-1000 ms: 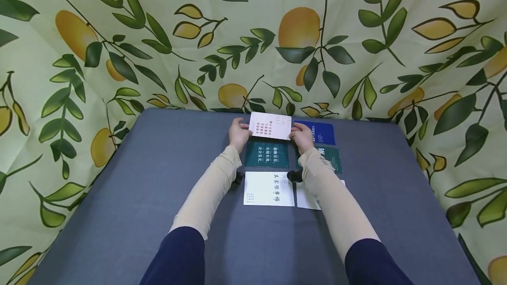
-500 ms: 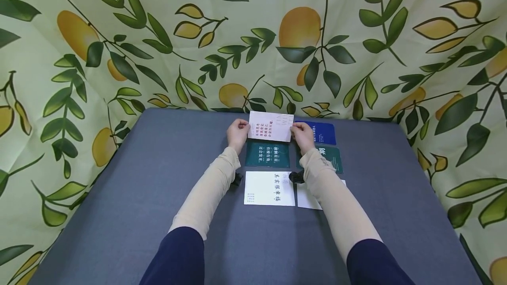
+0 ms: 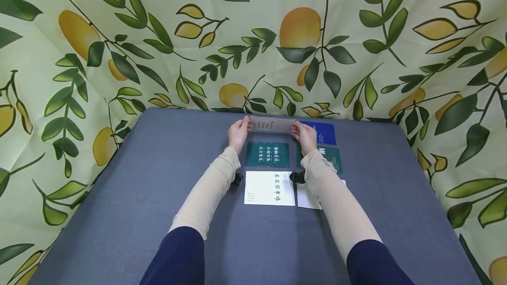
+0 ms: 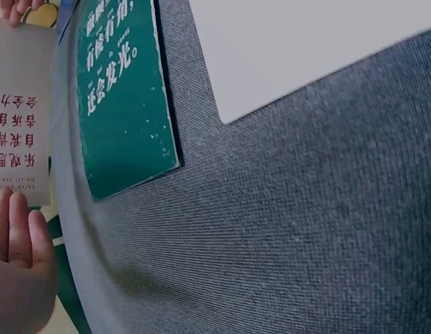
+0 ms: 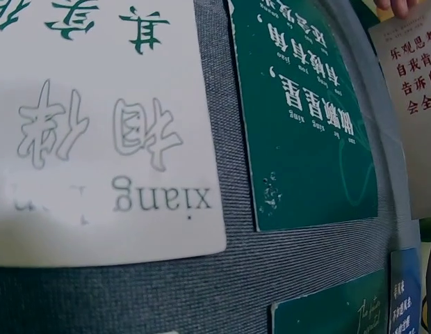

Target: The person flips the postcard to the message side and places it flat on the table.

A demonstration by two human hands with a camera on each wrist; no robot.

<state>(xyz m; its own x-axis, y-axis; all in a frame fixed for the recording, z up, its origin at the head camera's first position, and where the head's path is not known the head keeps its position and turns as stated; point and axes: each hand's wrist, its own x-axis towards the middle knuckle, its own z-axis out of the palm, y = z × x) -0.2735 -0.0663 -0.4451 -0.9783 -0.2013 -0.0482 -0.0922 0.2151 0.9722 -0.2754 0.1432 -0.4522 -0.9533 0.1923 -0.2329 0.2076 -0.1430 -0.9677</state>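
Note:
A pale pinkish card (image 3: 272, 125) with red characters is held up at the table's far edge, tilted so that it looks foreshortened in the head view. My left hand (image 3: 238, 133) pinches its left end, and my right hand (image 3: 305, 137) pinches its right end. In the left wrist view, the left hand's fingertips (image 4: 19, 209) lie along the card's lower end. The right wrist view has the same card (image 5: 413, 118) at its right side. Just nearer than it, a green card (image 3: 267, 154) with white writing lies flat on the table.
A blue card (image 3: 325, 133) lies at the back right, with a second green card (image 3: 333, 157) in front of it. A white card (image 3: 265, 190) and another white card (image 3: 306, 199), partly under the right sleeve, form the near row. Behind the table hangs a leaf-and-fruit patterned cloth (image 3: 253, 12).
The pink card has tipped from showing its printed face broadly to a narrow, steeply foreshortened strip. Both hands keep hold of its ends and have barely shifted. The other cards stay put.

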